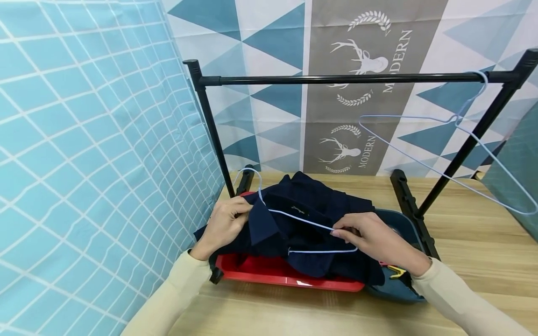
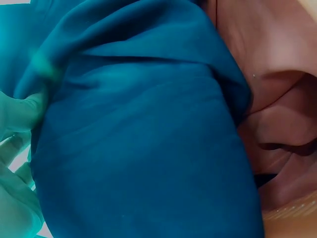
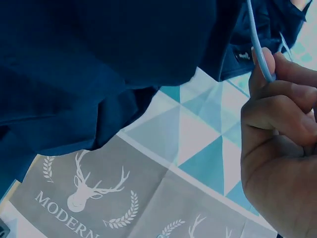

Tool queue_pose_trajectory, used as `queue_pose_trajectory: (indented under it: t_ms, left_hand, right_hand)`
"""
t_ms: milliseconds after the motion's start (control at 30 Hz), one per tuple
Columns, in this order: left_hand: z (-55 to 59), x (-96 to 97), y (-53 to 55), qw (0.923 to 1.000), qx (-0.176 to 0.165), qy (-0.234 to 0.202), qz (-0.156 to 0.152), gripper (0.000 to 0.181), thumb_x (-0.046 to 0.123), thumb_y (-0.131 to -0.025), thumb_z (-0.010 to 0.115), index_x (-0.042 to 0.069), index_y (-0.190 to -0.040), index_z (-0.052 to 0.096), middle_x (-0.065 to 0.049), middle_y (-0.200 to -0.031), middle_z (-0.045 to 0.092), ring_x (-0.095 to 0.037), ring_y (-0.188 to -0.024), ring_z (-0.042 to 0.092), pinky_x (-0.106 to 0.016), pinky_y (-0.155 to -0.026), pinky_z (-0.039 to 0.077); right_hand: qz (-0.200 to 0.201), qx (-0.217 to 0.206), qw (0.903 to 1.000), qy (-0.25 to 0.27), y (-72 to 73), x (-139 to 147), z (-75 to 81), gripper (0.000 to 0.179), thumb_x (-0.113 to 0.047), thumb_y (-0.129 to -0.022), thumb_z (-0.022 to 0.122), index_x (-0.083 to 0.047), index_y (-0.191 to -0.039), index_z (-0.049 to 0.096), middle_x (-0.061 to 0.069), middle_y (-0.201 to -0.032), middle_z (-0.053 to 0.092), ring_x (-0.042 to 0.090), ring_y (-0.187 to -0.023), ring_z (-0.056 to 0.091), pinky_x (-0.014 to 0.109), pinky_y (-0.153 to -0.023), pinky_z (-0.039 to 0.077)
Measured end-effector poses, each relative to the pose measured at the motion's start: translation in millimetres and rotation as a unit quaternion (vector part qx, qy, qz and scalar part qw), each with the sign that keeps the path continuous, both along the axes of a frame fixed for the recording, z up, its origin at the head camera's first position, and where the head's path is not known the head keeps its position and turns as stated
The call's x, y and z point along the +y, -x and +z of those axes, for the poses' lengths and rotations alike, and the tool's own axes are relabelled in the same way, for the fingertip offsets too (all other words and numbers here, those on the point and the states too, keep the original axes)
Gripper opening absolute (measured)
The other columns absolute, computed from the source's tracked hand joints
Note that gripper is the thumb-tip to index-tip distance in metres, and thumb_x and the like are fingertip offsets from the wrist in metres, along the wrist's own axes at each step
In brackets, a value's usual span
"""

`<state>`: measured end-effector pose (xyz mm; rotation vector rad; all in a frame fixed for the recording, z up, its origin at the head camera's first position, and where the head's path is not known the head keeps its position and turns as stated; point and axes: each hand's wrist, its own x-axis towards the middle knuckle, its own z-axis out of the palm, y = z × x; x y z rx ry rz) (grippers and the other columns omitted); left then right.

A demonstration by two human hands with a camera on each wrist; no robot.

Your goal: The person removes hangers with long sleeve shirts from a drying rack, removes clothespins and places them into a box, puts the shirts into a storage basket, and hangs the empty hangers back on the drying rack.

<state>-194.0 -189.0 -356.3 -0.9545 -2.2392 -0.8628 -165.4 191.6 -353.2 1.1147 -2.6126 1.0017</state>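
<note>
A navy collared shirt (image 1: 308,186) lies bunched over the bins, its collar with a small label facing up. My left hand (image 1: 224,221) grips the shirt at the collar's left side, and in the left wrist view the fabric (image 2: 143,139) covers much of the frame. Between thumb and fingers my right hand (image 1: 371,233) pinches the right arm of a pale blue wire hanger (image 1: 300,218). The hanger's hook rises beside my left hand, while its left part is hidden under the collar. In the right wrist view the wire (image 3: 255,32) runs up from my fingertips.
A black rack bar (image 1: 294,80) spans above, with another wire hanger (image 1: 403,116) hooked at its right end. Below the shirt are a red bin (image 1: 290,278) and a dark blue bin (image 1: 392,291) with a yellow clip (image 1: 396,271). A blue checked sheet (image 1: 84,140) stands at left.
</note>
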Motion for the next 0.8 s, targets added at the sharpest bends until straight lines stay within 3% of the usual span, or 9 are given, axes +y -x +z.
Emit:
queue_pose_trajectory:
  t_ms: [333, 800]
  left_hand:
    - [2.2, 0.0, -2.1, 0.9997, -0.022, 0.007, -0.01, 0.028, -0.016, -0.084, 0.067, 0.007, -0.091, 0.082, 0.005, -0.082, 0.067, -0.008, -0.067, 0.054, -0.024, -0.059, 0.045]
    - [-2.6, -6.2, -3.3, 0.998, -0.045, 0.011, -0.043, 0.023, -0.012, -0.085, 0.075, 0.007, -0.096, 0.082, 0.002, -0.087, 0.071, -0.007, -0.071, 0.062, -0.021, -0.063, 0.05]
  right_hand:
    - [-0.015, 0.066, 0.9974, 0.027, -1.4, 3, -5.6, 0.013, -0.006, -0.094, 0.074, -0.019, -0.097, 0.077, -0.012, -0.08, 0.063, 0.001, -0.065, 0.05, 0.02, -0.056, 0.043]
    - [-0.053, 0.118, 0.9903, 0.049, -4.6, 30, -7.4, 0.024, 0.002, -0.087, 0.078, -0.019, -0.099, 0.077, -0.013, -0.078, 0.061, 0.0, -0.062, 0.047, 0.014, -0.056, 0.037]
